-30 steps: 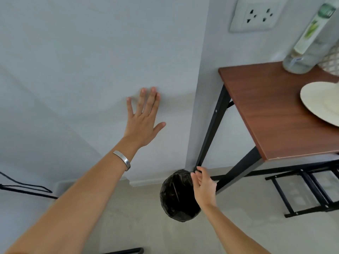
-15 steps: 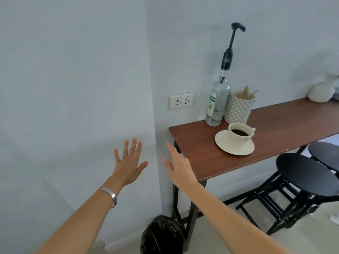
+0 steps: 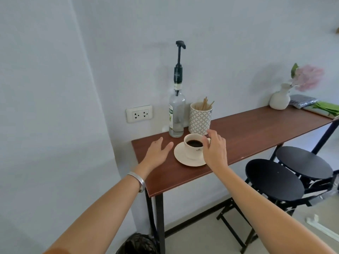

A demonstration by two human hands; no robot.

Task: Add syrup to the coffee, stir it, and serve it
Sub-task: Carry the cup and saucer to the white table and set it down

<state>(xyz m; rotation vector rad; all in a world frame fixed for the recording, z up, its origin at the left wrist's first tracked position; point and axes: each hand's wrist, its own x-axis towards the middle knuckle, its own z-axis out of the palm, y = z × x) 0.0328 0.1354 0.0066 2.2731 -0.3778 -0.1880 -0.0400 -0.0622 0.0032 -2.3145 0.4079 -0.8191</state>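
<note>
Head view. A narrow brown wood-topped table [image 3: 247, 136] on black metal legs stands against a pale wall. A white ceramic cup of black coffee [image 3: 194, 147] sits upright on a round white saucer [image 3: 185, 159] near the table's left end. Just behind the cup, against the wall, stands a clear glass syrup bottle with a tall black pump [image 3: 176, 114]; little liquid shows at its bottom. Beside the bottle, to its right, a white patterned holder of wooden stir sticks [image 3: 200, 118].

Left hand [image 3: 157, 153]: open, fingers spread, palm down over the bare tabletop left of the saucer, holding nothing; a silver bracelet [image 3: 138, 179] sits on the wrist. Contact with the table cannot be told.

Right hand [image 3: 215, 151]: fingers loosely curved and open at the right side of the cup, covering the handle side; whether it touches the cup cannot be told.

Far right of table: white vase with a pink flower [image 3: 279, 99], folded cloths [image 3: 302, 103]. Two round black stools [image 3: 275, 182] stand beneath. White wall socket [image 3: 139, 113] left of the bottle. Black bin bag [image 3: 137, 243] on the floor.
</note>
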